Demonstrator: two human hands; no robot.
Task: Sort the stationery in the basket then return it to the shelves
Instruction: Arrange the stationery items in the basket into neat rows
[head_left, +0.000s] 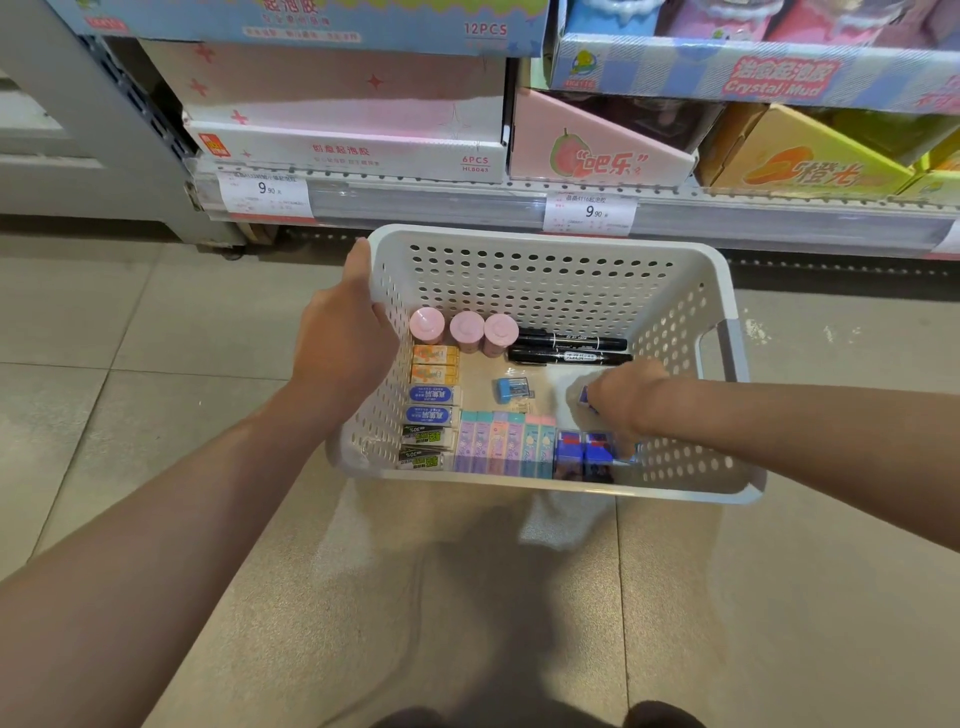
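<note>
A white perforated basket (545, 244) sits on the floor before the shelf. My left hand (343, 332) grips its left rim. Inside the basket, my right hand (623, 400) pinches a small blue packet (584, 396) near the right side. Three pink round containers (466, 328) stand at the back, beside two black markers (571, 349). A column of erasers (431, 410) lines the left wall. Pastel boxes (504, 441) and blue boxes (582, 457) stand along the near wall. A blue sharpener (511, 389) lies in the middle.
The bottom shelf (415, 200) behind the basket carries price tags and display boxes: a white one (343, 150), a pink one (597, 156) and a yellow one (805, 166). Tiled floor (156, 338) surrounds the basket. A grey shelf post (104, 130) stands at the left.
</note>
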